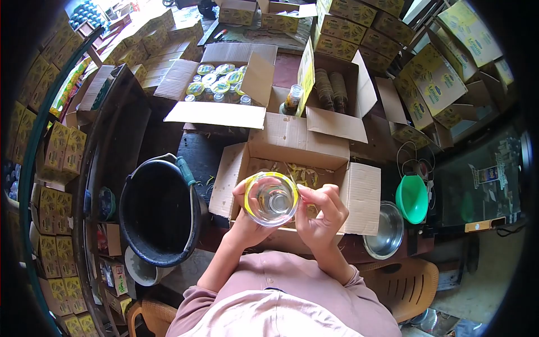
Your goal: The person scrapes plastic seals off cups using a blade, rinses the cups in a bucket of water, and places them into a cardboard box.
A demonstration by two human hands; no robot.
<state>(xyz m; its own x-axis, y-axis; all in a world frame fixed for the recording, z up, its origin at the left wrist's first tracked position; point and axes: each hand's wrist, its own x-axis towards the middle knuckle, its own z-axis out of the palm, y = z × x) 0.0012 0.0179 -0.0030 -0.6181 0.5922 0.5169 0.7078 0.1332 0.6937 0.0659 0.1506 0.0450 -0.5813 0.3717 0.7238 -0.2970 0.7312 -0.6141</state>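
One clear cup [275, 203], round-mouthed, shiny, partly edged in yellow

Left: a black bucket [137, 216] partly hides a pale pail [137, 266]. Right: a green bowl [412, 196] sits near a round metal bowl [385, 231], with a slotted tan plastic chair [422, 275] in the foreground. Background: yellow printed cartons [343, 28] stand in stacks.

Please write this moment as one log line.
left hand: holding clear cup | right hand: at cup's rim | beneath: open carton with scraps | beside carton: black bucket
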